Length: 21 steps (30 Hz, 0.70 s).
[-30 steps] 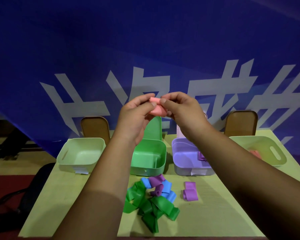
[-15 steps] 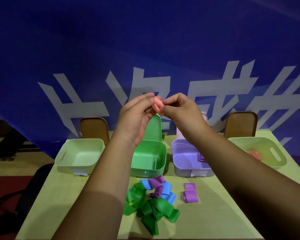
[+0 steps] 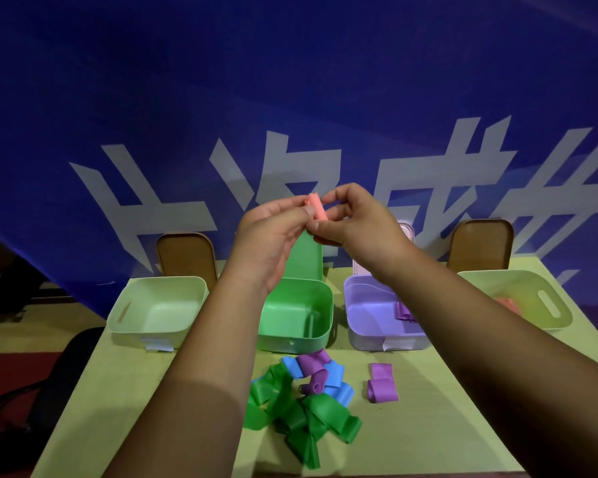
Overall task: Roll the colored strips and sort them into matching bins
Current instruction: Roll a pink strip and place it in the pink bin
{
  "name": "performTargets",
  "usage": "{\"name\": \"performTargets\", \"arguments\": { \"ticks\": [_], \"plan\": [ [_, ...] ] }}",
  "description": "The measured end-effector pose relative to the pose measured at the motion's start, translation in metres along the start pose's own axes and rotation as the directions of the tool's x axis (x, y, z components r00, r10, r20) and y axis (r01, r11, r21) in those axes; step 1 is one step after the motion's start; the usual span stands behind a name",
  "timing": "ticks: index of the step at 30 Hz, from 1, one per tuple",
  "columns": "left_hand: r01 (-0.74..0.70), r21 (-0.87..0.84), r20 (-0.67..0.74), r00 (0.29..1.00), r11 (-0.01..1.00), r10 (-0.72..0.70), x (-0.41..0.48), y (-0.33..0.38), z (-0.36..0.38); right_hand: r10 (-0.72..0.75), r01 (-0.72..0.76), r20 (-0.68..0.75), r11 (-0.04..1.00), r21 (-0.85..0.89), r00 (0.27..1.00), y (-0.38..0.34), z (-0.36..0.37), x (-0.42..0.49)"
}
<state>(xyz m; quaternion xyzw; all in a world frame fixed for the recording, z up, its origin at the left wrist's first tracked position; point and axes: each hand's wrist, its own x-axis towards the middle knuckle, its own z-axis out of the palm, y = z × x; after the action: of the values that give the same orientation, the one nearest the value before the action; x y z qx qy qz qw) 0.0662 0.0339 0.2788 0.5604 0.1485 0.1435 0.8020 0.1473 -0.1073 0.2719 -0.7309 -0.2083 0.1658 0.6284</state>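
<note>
Both the left hand [image 3: 270, 232] and the right hand [image 3: 359, 225] pinch the pink roll [image 3: 315, 210], held high above the green bin [image 3: 294, 339] with its long axis nearly upright. The pale bin [image 3: 522, 281] holding a pink strip [image 3: 510, 303] sits far right, nearer the right hand.
</note>
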Motion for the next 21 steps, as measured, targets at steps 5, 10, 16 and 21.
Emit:
{"name": "performTargets", "arguments": {
  "ticks": [5, 10, 16, 21],
  "plan": [
    [-0.027, 0.069, -0.011, 1.000, 0.997, 0.028, 0.003, -0.002, -0.004, 0.006, -0.006, -0.020, 1.000, -0.003, 1.000, 0.006, 0.006, 0.003],
    [-0.024, 0.118, -0.032, 0.999, 0.993, 0.028, 0.011, -0.006, -0.011, 0.005, -0.007, -0.044, 0.998, -0.057, 0.999, 0.008, 0.013, 0.004],
    [-0.005, 0.175, -0.015, 1.000, 0.985, 0.008, 0.017, -0.005, -0.023, 0.019, -0.020, -0.011, 0.997, -0.070, 1.000, 0.012, 0.020, 0.006],
    [0.029, 0.185, 0.001, 1.000, 0.982, -0.030, 0.021, -0.005, -0.036, 0.033, -0.034, -0.027, 0.998, -0.056, 0.999, 0.015, 0.025, 0.008]
  ]
}}
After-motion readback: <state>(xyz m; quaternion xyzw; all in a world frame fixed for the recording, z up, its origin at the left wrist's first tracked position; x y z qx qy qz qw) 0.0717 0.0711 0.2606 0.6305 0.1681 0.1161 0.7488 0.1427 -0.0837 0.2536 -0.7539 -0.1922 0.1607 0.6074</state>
